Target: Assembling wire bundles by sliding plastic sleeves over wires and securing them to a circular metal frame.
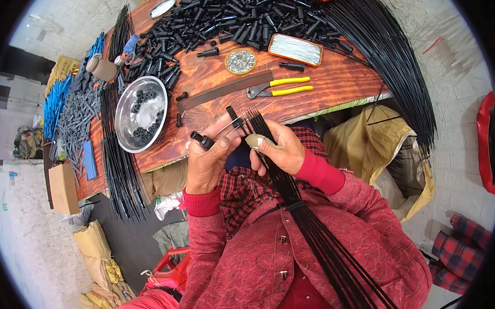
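Observation:
In front of my chest, my left hand is closed around a short black tubular plastic piece with a flared end, the thumb pressed along its side. My right hand grips the upper part of a bundle of long thin black rods, which slants down across my jacket to the lower edge. A tan covering wraps the right thumb. Between the hands, a second slim black tube and a few thin metal wires show by the fingertips; what holds them is partly hidden.
Yellow-handled pliers and a dark flat strip lie on the wooden table beyond. Around them are a metal bowl of small black parts, a round dish, a tray of pins and heaped black tubes. More rods overhang at right.

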